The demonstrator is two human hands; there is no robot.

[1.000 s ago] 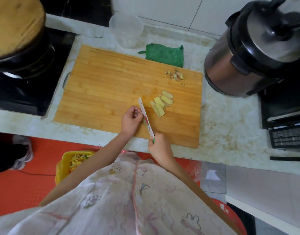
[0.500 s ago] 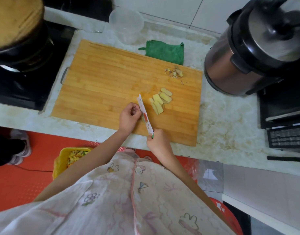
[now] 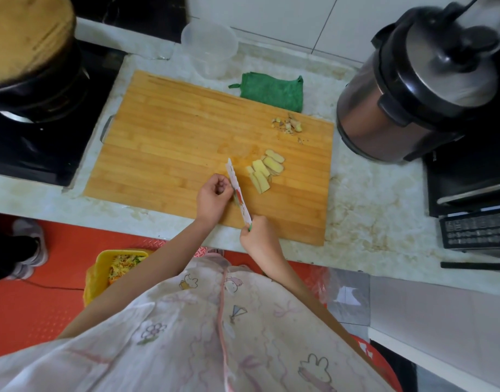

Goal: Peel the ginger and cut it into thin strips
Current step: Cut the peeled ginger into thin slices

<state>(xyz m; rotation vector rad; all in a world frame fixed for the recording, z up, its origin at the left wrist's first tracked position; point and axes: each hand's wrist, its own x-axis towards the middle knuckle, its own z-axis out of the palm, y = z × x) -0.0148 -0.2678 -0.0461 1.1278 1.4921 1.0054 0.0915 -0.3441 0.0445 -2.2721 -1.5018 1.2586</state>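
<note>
Head view: the right hand [image 3: 258, 236] grips the handle of the knife [image 3: 239, 193] at the near edge of the cutting board [image 3: 172, 142]. The blade's long axis runs from that hand away and slightly left. The left hand [image 3: 213, 198] sits just beside the blade's left face with its fingers curled; whether they pin a piece of ginger cannot be told, as the blade and fingers hide that spot. The cut ginger slices [image 3: 264, 171] lie fanned on the board just to the right of the blade, apart from it, nearer the right hand, with their long axes roughly parallel to the blade. For strips, the slices probably need regrouping under the left hand. Open board lies to the left and beyond; the peel scraps [image 3: 288, 125] sit near the far right corner, well apart.
</note>
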